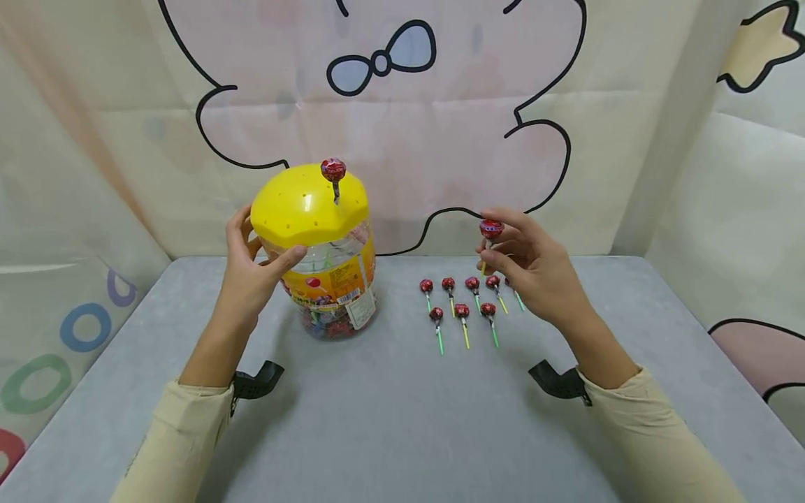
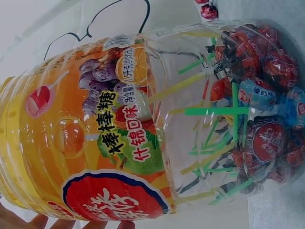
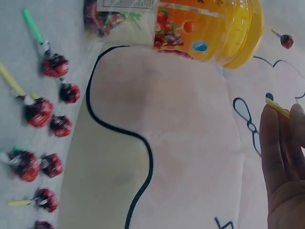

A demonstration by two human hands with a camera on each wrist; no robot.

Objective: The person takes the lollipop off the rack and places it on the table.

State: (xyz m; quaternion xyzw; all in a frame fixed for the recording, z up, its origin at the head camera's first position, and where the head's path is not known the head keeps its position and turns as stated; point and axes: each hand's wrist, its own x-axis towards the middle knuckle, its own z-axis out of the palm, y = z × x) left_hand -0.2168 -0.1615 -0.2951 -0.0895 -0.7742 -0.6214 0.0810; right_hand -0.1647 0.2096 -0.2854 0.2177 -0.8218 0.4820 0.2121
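My left hand (image 1: 251, 272) grips a clear plastic candy jar (image 1: 333, 279) from its left side, just under the yellow lid (image 1: 302, 202), with the thumb across the front. The lid has small holes, and a red-wrapped lollipop (image 1: 333, 170) stands upright in it. Through the clear lower wall in the left wrist view, wrapped lollipops (image 2: 267, 138) with green and yellow sticks show inside. To the right of the jar, my right hand (image 1: 531, 262) pinches another red lollipop (image 1: 492, 229) above the table; its yellow stick (image 3: 276, 107) pokes past the fingertips in the right wrist view.
Several red-wrapped lollipops (image 1: 462, 311) lie in two rows on the grey table (image 1: 402, 419), below and left of my right hand. A printed curtain (image 1: 402, 140) hangs right behind the table. Dark wrist mounts (image 1: 258, 381) jut inward from both sleeves.
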